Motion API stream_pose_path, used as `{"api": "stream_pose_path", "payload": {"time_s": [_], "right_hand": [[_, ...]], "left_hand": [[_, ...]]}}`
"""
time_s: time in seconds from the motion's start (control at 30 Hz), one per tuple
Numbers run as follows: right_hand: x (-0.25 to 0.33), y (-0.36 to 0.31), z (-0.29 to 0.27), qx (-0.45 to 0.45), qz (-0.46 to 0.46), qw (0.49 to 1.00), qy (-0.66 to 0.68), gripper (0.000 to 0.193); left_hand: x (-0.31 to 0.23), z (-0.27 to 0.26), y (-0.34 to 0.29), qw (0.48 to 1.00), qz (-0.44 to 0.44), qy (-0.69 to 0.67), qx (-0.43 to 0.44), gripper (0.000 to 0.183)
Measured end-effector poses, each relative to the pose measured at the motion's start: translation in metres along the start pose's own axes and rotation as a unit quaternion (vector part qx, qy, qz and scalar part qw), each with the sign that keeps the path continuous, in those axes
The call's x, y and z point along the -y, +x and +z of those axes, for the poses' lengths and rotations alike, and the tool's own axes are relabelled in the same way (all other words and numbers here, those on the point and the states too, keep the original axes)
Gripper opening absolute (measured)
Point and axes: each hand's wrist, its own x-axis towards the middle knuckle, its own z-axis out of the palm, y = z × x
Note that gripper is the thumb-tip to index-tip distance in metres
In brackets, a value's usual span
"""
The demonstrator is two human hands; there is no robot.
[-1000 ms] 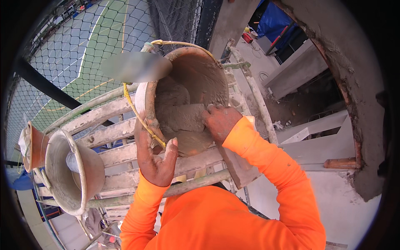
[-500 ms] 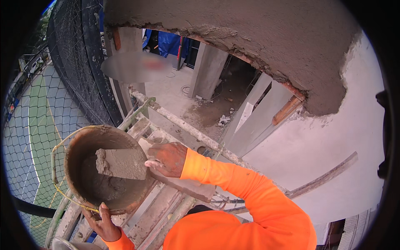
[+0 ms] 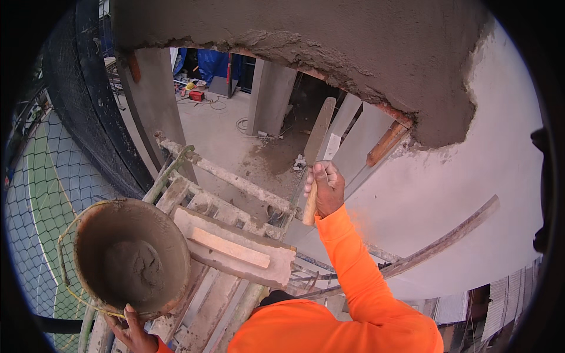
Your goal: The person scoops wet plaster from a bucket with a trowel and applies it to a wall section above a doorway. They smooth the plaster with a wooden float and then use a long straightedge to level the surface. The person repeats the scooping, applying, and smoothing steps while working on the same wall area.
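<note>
With my left hand I grip the near rim of a round, mortar-smeared bucket, thumb over the edge. Wet grey mortar lies in its bottom, and a thin yellowish handle hangs at its left side. In my right hand is a trowel, held by its wooden handle, its long flat blade pointing up and away beneath the plastered beam. A plastering float with a wooden grip lies face down on the planks between bucket and right arm.
Fresh grey plaster covers the beam overhead, ragged along its lower edge. Scaffold pipes and planks stand beneath me. Netting hangs at left, and a pale wall rises at right. A red box sits far below.
My right hand has lifted the trowel out of the bucket and carried it right and upward, leaving the float uncovered. My left hand stays on the bucket; the view has shifted slightly.
</note>
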Motion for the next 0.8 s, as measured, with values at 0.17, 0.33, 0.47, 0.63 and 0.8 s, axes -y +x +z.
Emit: {"api": "stream_pose_path", "payload": {"time_s": [0.17, 0.33, 0.47, 0.63, 0.8], "right_hand": [[-0.018, -0.064, 0.097, 0.344, -0.219, 0.853, -0.326, 0.028], [-0.033, -0.090, 0.218, 0.525, -0.307, 0.595, -0.526, 0.027], [-0.037, -0.116, 0.266, 0.611, -0.272, 0.501, -0.550, 0.022], [-0.033, -0.118, 0.224, 0.572, -0.285, 0.580, -0.505, 0.018], [-0.027, -0.113, 0.202, 0.484, -0.200, 0.733, -0.434, 0.027]], "left_hand": [[0.013, 0.019, -0.016, 0.999, 0.039, 0.009, -0.015, 0.064], [0.017, 0.028, -0.032, 0.993, 0.103, 0.062, 0.022, 0.065], [0.014, 0.030, -0.036, 0.986, 0.127, 0.101, 0.032, 0.066], [0.003, 0.032, -0.039, 0.987, 0.108, 0.120, 0.021, 0.065], [-0.010, 0.024, -0.045, 0.992, 0.096, 0.054, 0.063, 0.054]]}}
